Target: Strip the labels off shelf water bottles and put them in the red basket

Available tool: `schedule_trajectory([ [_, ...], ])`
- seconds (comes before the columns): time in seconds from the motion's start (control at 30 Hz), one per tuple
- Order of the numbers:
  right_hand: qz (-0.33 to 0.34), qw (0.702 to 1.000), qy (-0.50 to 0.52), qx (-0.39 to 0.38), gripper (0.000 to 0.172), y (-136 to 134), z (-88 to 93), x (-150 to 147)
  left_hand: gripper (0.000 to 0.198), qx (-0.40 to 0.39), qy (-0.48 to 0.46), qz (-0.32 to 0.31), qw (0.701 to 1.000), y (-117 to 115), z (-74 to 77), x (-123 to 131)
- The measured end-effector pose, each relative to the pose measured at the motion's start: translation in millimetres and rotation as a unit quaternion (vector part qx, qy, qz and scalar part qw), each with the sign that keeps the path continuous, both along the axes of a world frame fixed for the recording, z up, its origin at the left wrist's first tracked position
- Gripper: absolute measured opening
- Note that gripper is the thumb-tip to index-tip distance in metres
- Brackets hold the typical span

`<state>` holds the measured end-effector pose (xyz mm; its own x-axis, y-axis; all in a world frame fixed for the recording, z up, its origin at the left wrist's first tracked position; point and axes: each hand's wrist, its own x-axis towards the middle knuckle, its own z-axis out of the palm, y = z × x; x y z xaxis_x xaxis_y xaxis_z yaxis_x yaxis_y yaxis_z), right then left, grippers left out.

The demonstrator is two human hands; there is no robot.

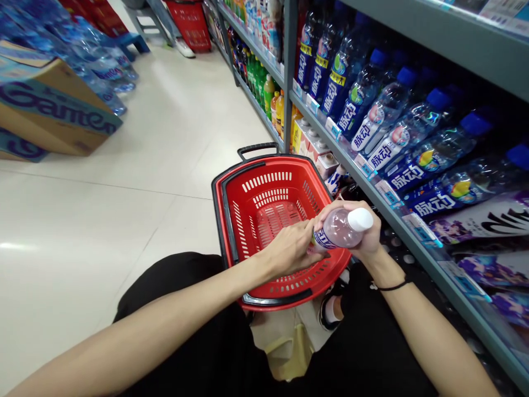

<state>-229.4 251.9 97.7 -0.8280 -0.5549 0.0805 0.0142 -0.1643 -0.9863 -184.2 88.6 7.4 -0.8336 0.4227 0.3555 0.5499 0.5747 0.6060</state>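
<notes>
A drink bottle [339, 227] with a white cap, pinkish clear plastic and a dark blue label is held tilted over the right side of a red shopping basket [264, 165]. My left hand [291, 248] is closed around its lower part, hiding the bottom. My right hand [370, 234] wraps the bottle near its neck from the right, with the cap facing up toward me. The basket stands between my legs, and its slotted floor shows with nothing visible in it. Its black carrying handle [228, 220] is folded down along the left rim.
Shelves [351, 157] on my right hold rows of blue-capped drink bottles [380, 124]. Cardboard cartons [61, 110] and packs of bottled water [99, 66] stand at the left. Farther back are a red basket [190, 25], a stool [151, 22] and a person's shoe [184, 48].
</notes>
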Motion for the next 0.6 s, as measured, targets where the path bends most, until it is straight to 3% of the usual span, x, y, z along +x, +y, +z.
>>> schedule_trajectory([
  [0.6,0.011,1.000,0.006,-0.013,0.041,-3.7,-6.3,-2.6,0.053,-0.053,0.047,0.020,0.997,-2.7,-5.0,0.2],
])
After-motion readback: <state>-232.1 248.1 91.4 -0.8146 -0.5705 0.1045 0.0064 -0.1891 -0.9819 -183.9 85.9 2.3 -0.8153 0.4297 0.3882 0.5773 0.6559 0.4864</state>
